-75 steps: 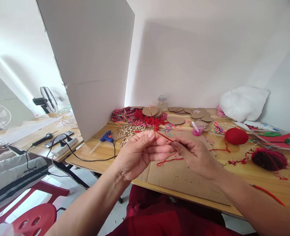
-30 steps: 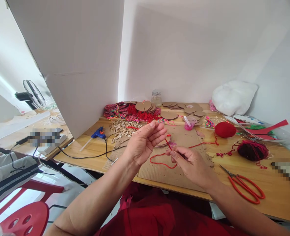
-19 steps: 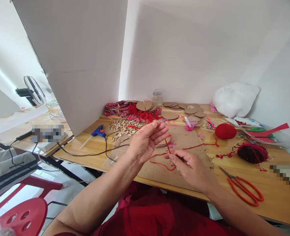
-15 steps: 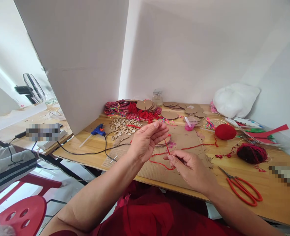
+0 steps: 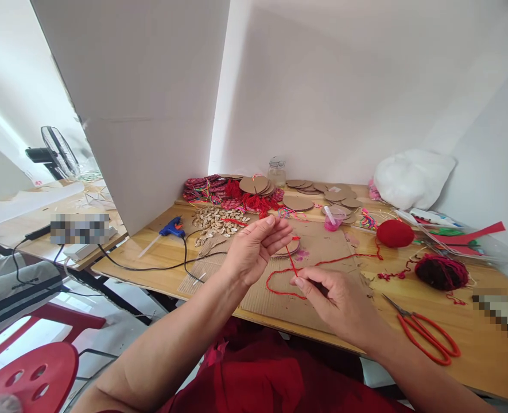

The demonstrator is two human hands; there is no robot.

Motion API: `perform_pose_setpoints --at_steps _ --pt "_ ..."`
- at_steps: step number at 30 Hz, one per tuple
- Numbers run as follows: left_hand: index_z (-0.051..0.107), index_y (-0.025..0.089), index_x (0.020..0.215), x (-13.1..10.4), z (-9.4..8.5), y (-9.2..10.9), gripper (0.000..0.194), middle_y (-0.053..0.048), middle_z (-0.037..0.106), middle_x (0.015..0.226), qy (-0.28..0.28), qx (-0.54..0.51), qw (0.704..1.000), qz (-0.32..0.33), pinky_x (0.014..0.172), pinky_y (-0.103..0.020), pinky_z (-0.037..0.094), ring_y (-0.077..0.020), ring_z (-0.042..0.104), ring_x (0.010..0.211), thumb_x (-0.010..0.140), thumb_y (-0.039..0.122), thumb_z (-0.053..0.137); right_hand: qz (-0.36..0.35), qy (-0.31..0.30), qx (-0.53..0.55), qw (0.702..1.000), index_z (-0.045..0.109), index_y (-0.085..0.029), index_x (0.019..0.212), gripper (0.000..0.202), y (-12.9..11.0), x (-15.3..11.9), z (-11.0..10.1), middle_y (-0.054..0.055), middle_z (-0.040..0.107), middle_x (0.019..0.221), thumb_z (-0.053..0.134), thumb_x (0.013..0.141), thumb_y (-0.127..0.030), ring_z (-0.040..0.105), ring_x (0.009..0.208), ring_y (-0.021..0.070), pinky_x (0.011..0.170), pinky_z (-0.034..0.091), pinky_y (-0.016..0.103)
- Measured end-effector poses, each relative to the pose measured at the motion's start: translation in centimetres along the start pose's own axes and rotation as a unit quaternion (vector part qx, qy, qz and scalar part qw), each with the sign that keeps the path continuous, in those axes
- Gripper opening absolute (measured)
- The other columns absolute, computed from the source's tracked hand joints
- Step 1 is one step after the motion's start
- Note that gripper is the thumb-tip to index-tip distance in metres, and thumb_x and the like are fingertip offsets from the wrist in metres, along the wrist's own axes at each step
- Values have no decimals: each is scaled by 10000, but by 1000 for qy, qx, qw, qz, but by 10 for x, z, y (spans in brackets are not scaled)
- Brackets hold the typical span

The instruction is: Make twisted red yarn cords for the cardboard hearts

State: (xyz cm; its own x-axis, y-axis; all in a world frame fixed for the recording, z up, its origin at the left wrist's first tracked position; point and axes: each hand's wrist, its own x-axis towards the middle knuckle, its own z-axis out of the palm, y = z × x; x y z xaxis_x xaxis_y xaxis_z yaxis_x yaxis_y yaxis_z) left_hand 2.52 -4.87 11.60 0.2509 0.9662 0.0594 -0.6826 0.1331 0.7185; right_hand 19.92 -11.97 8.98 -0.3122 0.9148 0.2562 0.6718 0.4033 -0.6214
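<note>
My left hand [image 5: 256, 246] is raised over the cardboard mat, palm turned up, fingers curled and thumb pressed to the index finger. From those fingers a taut strand of red yarn [image 5: 293, 265] runs down to my right hand [image 5: 333, 298], which pinches it between thumb and forefinger. What lies right at the left fingertips is too small to make out. Behind the left hand a round cardboard disc [image 5: 291, 248] shows in part. The loose yarn curves across the mat and trails right towards a red yarn ball [image 5: 395, 233].
Orange-handled scissors [image 5: 428, 332] lie at the right, near a dark red yarn ball [image 5: 441, 271]. At left are a blue glue gun [image 5: 173, 228] with its cord and a pile of shell-like pieces [image 5: 219, 222]. Cardboard discs [image 5: 299, 202], a pink cup [image 5: 333, 221] and a jar [image 5: 276, 171] stand behind.
My right hand has shifted slightly down, with the strand still stretched between both hands. My left hand has dipped a little, and the loose yarn loop on the mat has changed shape.
</note>
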Motion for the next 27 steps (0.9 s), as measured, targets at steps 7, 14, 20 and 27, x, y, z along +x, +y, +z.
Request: perform_pose_setpoints --at_steps 7,14,20,27 --pt "748 152 803 -4 -8 -9 156 -69 775 889 -24 124 990 58 899 -322 543 -183 727 885 769 293 805 -48 8 -18 999 493 -213 711 323 -11 -3 -16 -26 502 638 457 1015 -316 464 618 141 588 327 283" --pt "781 143 760 -14 -16 -21 187 -61 755 769 -84 226 970 1 763 -244 518 -141 678 731 706 307 851 -153 63 -56 985 662 -214 866 220 -25 11 -50 19 625 786 482 990 -238 551 739 154 685 398 293" --pt "772 135 758 -20 -15 -22 224 -99 765 794 -96 184 972 -114 862 -344 558 -200 731 804 674 318 870 -166 70 -51 982 682 -211 848 254 -18 25 -54 2 629 752 476 995 -233 554 706 142 688 402 284" --pt "770 133 745 -22 -16 -22 211 -107 768 794 -99 187 967 -141 872 -366 571 -213 742 811 674 304 870 -165 79 -24 983 674 -203 821 247 -15 29 -49 -10 600 737 493 988 -228 537 688 127 685 407 273"
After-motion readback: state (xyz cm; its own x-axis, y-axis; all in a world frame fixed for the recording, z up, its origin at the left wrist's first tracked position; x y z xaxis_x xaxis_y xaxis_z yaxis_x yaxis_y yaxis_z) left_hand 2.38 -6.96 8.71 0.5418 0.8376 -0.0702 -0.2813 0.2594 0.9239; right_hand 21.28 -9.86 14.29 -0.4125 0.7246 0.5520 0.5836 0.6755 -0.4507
